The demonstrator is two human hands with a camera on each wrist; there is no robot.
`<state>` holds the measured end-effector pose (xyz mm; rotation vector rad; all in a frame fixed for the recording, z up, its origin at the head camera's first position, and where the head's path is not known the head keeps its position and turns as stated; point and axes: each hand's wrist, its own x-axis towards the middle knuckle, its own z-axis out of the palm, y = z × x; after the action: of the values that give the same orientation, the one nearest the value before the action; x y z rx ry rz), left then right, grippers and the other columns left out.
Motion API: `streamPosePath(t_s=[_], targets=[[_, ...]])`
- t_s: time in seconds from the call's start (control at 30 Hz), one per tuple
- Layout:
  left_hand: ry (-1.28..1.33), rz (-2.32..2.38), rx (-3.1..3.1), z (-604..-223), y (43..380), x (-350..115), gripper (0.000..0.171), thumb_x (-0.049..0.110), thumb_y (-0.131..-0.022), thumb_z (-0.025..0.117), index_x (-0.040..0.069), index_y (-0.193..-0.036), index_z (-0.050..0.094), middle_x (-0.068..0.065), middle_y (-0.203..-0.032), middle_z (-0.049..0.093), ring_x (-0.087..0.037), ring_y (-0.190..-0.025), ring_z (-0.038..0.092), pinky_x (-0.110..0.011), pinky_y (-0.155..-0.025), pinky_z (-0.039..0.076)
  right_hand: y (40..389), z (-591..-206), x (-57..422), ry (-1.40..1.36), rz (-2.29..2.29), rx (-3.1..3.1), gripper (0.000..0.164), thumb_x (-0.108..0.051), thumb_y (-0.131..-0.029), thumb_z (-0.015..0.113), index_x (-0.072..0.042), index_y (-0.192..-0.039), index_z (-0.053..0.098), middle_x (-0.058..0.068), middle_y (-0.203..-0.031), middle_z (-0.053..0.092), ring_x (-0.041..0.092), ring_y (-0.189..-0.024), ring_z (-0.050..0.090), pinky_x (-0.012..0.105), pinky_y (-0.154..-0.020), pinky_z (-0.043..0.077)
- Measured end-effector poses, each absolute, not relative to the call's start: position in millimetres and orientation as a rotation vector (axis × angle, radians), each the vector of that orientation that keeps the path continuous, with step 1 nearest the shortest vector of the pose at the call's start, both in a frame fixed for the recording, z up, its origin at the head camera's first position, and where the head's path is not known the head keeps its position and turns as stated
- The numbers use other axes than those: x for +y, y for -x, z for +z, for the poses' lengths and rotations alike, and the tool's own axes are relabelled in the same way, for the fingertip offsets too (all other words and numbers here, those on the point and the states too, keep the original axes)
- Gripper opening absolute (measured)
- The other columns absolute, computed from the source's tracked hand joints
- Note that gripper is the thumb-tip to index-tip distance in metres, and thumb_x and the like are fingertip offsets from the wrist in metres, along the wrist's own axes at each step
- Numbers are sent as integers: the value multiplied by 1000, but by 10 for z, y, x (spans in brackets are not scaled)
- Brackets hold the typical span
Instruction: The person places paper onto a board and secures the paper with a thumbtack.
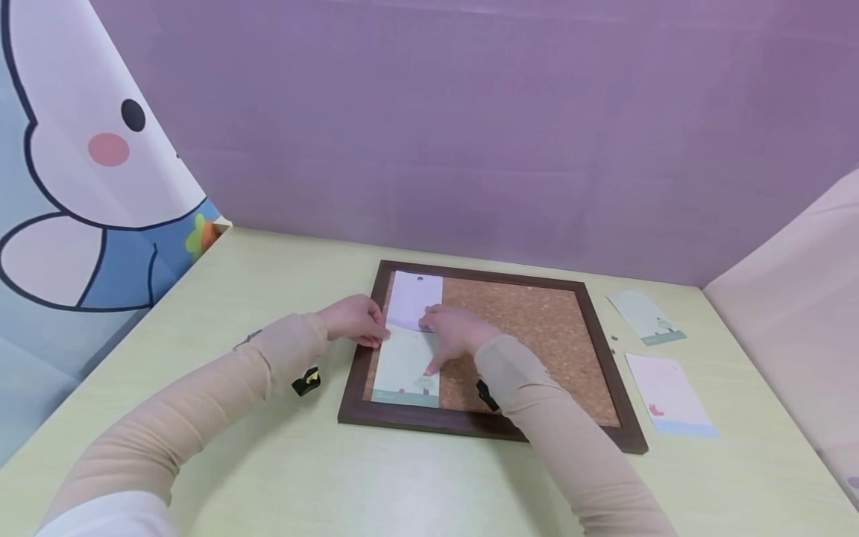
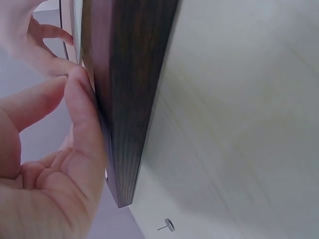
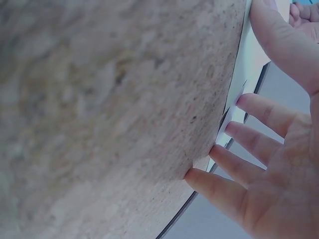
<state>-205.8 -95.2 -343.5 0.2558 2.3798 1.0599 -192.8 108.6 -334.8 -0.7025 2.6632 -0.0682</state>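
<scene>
A dark-framed cork board [image 1: 523, 328] lies on the table. Along its left side are two paper sheets: an upper lilac sheet [image 1: 409, 294] with a thumbtack [image 1: 420, 279] near its top, and a lower pale green sheet [image 1: 396, 373] just under it. My left hand [image 1: 352, 321] pinches the lower sheet's left edge near its top corner, thumb and index finger meeting beside the frame [image 2: 132, 74]. With fingers spread and fairly straight, my right hand [image 1: 456, 332] rests on the right edges where the two sheets meet, its thumb on the lower one.
Right of the board lie a green-edged sheet [image 1: 644, 313] and a blue-edged sheet [image 1: 671, 395]. Between them and the frame are small thumbtacks [image 1: 614, 339]. Another thumbtack [image 2: 170, 225] lies on the table off the board in the left wrist view. A purple curtain [image 1: 470, 134] hangs behind.
</scene>
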Motion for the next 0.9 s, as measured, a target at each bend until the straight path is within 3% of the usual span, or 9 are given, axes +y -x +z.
streamPosePath(t_s=[0.6,0.9], targets=[[-265,1129,2347,-3348,2116,-951,16,15,-91,62,0,-89,59,-4,-75,64,-10,-66,61,-22,-67,56,1933,-3338,1097,691,-104,2653,89,-45,-69,82,-13,-142,43,8,-154,30,28,-141,29,42,-116,26],[-300,1284,2300,-3331,2133,-1064,24,16,-95,56,-5,-106,59,-10,-90,65,-14,-80,62,-28,-79,56,1951,-3356,1103,716,-79,2662,90,-46,-69,81,-12,-142,43,9,-153,31,28,-141,30,41,-116,26]])
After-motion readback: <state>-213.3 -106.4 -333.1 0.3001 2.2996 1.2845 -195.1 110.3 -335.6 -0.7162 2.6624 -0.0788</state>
